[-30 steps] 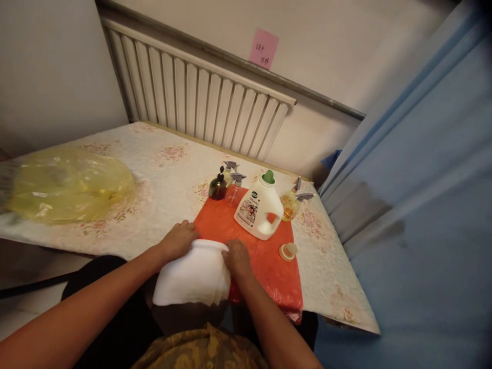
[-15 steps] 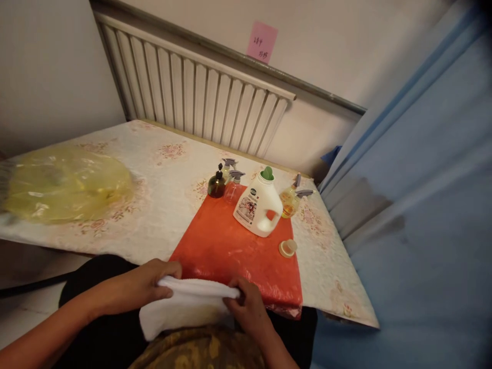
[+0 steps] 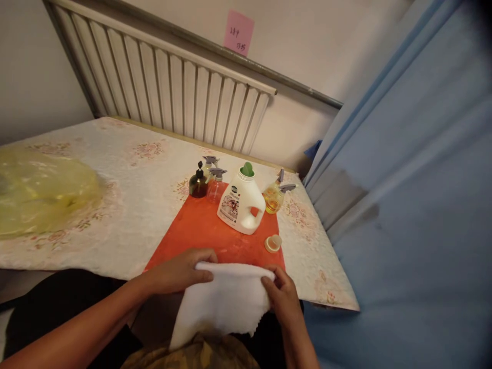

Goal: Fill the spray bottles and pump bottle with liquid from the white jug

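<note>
A white cloth (image 3: 230, 292) is stretched between my two hands at the near edge of the table, its lower part hanging toward my lap. My left hand (image 3: 188, 271) pinches its upper left corner. The upper right corner is gripped by my right hand (image 3: 280, 292), thumb on the near side. Just beyond the cloth lies a red plastic-covered mat (image 3: 200, 241). On that mat stands a white jug (image 3: 242, 205) with a green spout in its uncapped neck. Its round cap (image 3: 273, 243) rests near the mat's right edge.
Left of the jug stand a dark green pump bottle (image 3: 198, 183) and clear spray bottles (image 3: 216, 187); yellow-labelled spray bottles (image 3: 272, 199) are behind its right side. A yellow plastic bag (image 3: 46, 189) lies on the flowered tablecloth (image 3: 130, 205). A blue curtain (image 3: 415, 205) hangs right, a radiator (image 3: 177, 87) behind.
My hands have lifted the white cloth forward and to the right over the mat's near part, so more of it hangs open. The view has turned slightly right.
</note>
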`<move>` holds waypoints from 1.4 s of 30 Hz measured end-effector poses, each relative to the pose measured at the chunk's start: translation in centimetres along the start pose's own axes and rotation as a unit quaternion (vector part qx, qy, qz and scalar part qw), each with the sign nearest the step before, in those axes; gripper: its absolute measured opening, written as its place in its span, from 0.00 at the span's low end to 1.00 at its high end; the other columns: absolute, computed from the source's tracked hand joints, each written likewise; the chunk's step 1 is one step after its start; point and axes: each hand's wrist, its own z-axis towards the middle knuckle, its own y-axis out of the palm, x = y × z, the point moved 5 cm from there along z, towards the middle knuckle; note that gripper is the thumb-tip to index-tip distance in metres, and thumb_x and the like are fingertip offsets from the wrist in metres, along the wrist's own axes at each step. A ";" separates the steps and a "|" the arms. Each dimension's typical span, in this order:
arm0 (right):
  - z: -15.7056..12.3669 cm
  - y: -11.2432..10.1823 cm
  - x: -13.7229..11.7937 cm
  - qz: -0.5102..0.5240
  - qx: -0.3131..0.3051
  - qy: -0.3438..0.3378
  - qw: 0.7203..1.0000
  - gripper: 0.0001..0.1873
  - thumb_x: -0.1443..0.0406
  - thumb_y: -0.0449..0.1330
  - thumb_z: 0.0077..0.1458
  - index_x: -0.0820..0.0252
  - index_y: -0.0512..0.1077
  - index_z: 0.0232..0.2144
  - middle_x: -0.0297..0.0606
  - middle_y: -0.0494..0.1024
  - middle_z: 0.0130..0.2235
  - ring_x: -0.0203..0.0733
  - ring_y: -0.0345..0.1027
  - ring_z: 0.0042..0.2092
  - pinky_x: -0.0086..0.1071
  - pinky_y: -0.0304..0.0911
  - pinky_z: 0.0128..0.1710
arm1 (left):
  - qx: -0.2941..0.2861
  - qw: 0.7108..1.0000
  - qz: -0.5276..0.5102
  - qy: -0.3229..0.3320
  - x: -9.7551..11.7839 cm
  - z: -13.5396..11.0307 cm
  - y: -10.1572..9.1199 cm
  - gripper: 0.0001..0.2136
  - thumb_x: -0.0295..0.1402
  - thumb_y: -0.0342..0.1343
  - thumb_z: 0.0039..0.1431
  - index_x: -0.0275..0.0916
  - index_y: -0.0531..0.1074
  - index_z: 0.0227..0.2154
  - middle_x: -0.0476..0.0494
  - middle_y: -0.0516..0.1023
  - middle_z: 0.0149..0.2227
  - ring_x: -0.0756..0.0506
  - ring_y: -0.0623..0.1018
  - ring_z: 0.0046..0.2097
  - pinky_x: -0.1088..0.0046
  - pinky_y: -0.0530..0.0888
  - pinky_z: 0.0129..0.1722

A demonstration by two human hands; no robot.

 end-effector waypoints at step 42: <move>6.9 8.1 5.8 -0.507 -0.015 -0.237 0.828 0.27 0.62 0.50 0.64 0.61 0.59 0.64 0.47 0.58 0.67 0.52 0.45 0.69 0.51 0.38 0.66 | 0.219 0.912 0.334 -0.090 -8.1 13.5 2.8 0.13 0.26 0.45 0.63 0.33 0.71 0.47 0.33 0.75 0.47 0.38 0.73 0.51 0.60 0.68 0.51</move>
